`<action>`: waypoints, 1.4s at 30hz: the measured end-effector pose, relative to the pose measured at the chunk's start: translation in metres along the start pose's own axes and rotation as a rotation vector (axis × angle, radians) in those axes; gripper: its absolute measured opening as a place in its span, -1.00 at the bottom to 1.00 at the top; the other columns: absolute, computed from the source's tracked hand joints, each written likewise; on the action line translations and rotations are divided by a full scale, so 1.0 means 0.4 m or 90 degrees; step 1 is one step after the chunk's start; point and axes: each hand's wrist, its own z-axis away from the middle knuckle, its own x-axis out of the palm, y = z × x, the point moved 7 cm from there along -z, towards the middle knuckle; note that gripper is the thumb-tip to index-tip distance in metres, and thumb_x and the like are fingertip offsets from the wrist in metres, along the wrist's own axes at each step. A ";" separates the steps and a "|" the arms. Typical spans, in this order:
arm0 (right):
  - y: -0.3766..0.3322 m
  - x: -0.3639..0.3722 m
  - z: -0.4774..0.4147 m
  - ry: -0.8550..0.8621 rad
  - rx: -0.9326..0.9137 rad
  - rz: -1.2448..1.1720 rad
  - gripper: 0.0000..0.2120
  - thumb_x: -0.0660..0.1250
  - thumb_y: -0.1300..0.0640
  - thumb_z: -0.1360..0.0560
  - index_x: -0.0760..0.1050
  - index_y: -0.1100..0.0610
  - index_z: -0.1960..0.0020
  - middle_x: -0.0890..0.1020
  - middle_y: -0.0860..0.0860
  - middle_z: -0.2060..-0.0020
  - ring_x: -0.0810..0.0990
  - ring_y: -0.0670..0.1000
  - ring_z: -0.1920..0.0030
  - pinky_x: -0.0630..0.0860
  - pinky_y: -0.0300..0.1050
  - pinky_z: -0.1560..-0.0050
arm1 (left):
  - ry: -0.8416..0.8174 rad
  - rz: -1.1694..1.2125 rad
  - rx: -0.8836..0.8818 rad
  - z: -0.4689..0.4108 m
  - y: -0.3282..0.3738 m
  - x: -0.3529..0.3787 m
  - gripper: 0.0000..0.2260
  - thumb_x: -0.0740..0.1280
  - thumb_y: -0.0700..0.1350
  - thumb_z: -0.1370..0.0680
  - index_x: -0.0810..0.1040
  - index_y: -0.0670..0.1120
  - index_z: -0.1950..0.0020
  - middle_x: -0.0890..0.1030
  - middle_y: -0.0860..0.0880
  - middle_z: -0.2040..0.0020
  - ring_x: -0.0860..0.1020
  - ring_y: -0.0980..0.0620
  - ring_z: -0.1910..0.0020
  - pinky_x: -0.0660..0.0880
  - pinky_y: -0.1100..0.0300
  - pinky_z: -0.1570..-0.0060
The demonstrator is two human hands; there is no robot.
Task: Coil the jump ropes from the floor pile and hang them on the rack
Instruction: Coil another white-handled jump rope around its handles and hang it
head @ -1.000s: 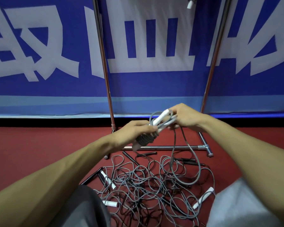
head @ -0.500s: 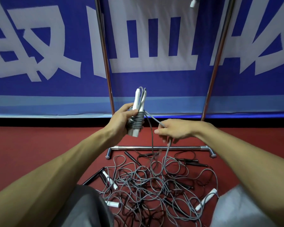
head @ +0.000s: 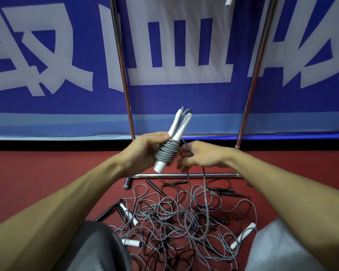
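**Rope half wound, both hands busy**

The left hand (head: pixel 145 151) holds a jump rope (head: pixel 170 145) up in the air, in front of the rack (head: pixel 123 75). Its fingers are curled round two white handles (head: pixel 177 124) that lie side by side. The handle tips point up and a bit to the right. Grey cord is wound tight round the lower part of the handles, ring upon ring, in a neat coil (head: pixel 165 154). A short bit of white handle sticks out under the rings.

The right hand (head: pixel 205 156) is just beside the coil, on its right. Its fingers are bent and pinch the loose cord (head: pixel 204 188) close to the rings. They look a bit blurry, so I cannot tell just how they hold it. From this hand two grey strands hang down to the floor.

Down there lies the pile (head: pixel 184 222) of ropes on the red floor (head: pixel 37 169), between the person's grey trouser legs (head: pixel 98 247). Grey and black cords are all tangled up. Spare white handles (head: pixel 128 213) poke out on the left and on the right of the pile. Black handles (head: pixel 108 210) lie at its left edge and near its back.

The rack has two shiny poles going up and a low bar (head: pixel 184 175) across the floor, just behind the pile. Right at the top, between the poles, one small white hanging handle (head: pixel 229 0) peeks into view. Behind the rack is a blue banner (head: pixel 47 106) with big white letters
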 end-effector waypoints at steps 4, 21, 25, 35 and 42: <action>-0.014 -0.012 0.032 0.002 0.027 -0.120 -0.87 0.25 0.15 -0.61 0.44 0.23 0.01 0.60 0.07 0.34 0.62 0.02 0.40 0.56 -0.01 0.24 | 0.080 0.030 0.018 -0.003 0.001 -0.045 -0.78 0.16 -0.16 -0.59 0.49 -0.20 -0.16 0.55 -0.19 0.19 0.54 -0.12 0.30 0.52 0.10 0.29; -0.077 -0.030 0.055 0.030 0.022 0.428 -0.66 0.18 -0.11 -0.61 0.61 0.05 0.13 0.48 -0.14 0.41 0.43 -0.17 0.37 0.33 -0.27 0.28 | 0.291 -0.320 -0.058 -0.019 -0.040 -0.134 -0.84 0.28 -0.15 -0.61 0.57 -0.17 0.10 0.59 -0.13 0.25 0.52 -0.04 0.33 0.44 0.13 0.21; -0.109 -0.015 0.058 0.025 -0.044 0.546 -0.83 0.25 0.08 -0.57 0.49 0.10 0.17 0.52 0.00 0.33 0.49 0.00 0.28 0.45 -0.01 0.17 | 0.265 -0.584 -0.047 -0.017 -0.030 -0.123 -0.91 0.37 -0.14 -0.56 0.53 -0.13 -0.02 0.61 -0.10 0.27 0.50 0.02 0.39 0.46 0.18 0.33; -0.182 -0.053 0.091 0.245 -0.178 0.445 -0.81 0.53 -0.09 -0.31 0.60 -0.03 0.20 0.63 -0.10 0.26 0.56 -0.04 0.17 0.52 -0.05 0.18 | -0.038 -0.787 -0.015 -0.003 -0.059 -0.001 -0.83 0.42 -0.10 -0.51 0.44 0.09 0.14 0.45 0.06 0.36 0.37 0.12 0.44 0.30 0.30 0.39; -0.109 -0.134 0.095 0.321 -0.054 0.297 -0.60 0.50 -0.28 -0.22 0.63 0.07 0.34 0.58 0.09 0.43 0.41 -0.03 0.38 0.48 0.02 0.30 | -0.034 -0.594 0.026 0.008 -0.032 0.039 -0.86 0.42 -0.13 -0.48 0.52 0.09 0.09 0.47 0.16 0.35 0.39 0.19 0.40 0.33 0.36 0.35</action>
